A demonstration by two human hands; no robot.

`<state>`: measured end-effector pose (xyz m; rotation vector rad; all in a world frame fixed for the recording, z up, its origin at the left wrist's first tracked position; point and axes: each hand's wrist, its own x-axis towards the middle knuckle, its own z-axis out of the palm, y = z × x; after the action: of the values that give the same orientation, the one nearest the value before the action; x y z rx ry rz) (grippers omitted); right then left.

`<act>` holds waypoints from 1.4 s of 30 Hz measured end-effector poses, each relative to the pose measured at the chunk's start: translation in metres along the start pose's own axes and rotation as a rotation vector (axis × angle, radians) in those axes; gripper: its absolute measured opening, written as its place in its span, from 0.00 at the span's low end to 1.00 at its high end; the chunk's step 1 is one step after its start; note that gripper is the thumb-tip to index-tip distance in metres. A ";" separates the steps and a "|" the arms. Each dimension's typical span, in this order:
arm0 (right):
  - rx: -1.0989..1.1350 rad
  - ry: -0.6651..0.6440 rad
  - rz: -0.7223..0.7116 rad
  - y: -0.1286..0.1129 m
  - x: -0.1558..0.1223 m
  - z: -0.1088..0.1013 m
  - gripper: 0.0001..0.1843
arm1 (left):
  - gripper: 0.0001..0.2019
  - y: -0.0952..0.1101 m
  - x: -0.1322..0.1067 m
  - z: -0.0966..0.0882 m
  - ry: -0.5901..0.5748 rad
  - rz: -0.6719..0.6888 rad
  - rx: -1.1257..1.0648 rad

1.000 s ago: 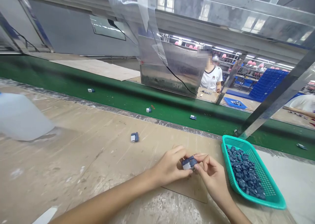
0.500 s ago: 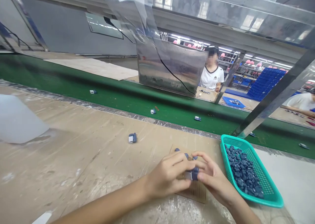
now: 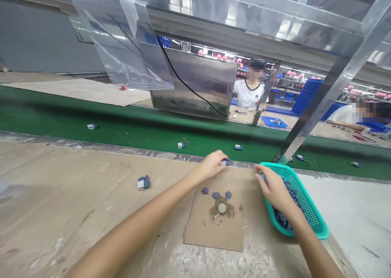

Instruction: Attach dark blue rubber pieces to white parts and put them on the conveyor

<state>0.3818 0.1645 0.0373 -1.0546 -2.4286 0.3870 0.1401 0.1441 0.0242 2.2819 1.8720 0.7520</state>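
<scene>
My left hand (image 3: 213, 164) reaches out to the near edge of the green belt (image 3: 137, 137). Its fingers close on a small dark-blue and pale-grey moulded part (image 3: 225, 162). Above the left rim of a turquoise basket (image 3: 316, 215), my right hand (image 3: 275, 188) is empty, with thumb and fingers apart. Many small dark-blue pieces (image 3: 291, 192) lie in the basket, partly hidden by that hand. Between my forearms lies a cardboard sheet (image 3: 210, 235) bearing a small round cap (image 3: 222, 208) in a wet brown stain. Three dark-blue pieces sit behind the cap, one being the middle piece (image 3: 216, 195).
Another blue-and-grey part (image 3: 143, 182) rests on the table to the left. Several similar parts, such as one part (image 3: 181, 145), are on the belt. A slanted metal post (image 3: 317, 102) rises behind the basket. Clear plastic (image 3: 128, 54) hangs overhead. Two people sit beyond the belt.
My hands were together around the blue-and-grey part over the cardboard. They have parted: the left carried the part forward to the belt edge, the right moved to the basket. The camera view has shifted.
</scene>
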 end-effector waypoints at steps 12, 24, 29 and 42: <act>-0.342 -0.252 0.140 0.058 0.001 0.002 0.14 | 0.14 -0.102 0.003 -0.018 0.228 -0.603 0.110; -0.323 -0.380 0.132 0.046 -0.002 -0.010 0.21 | 0.08 -0.080 -0.043 -0.049 0.313 -0.667 -0.757; -0.294 -0.335 0.161 0.046 -0.001 -0.010 0.21 | 0.14 -0.041 -0.059 -0.060 0.241 -0.710 -1.374; -0.133 0.163 0.301 0.094 0.002 -0.042 0.13 | 0.22 -0.030 -0.064 -0.045 0.171 -0.690 -1.052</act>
<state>0.4600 0.2318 0.0340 -1.4572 -2.1796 0.2265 0.0856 0.0804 0.0327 0.8989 1.5372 1.3549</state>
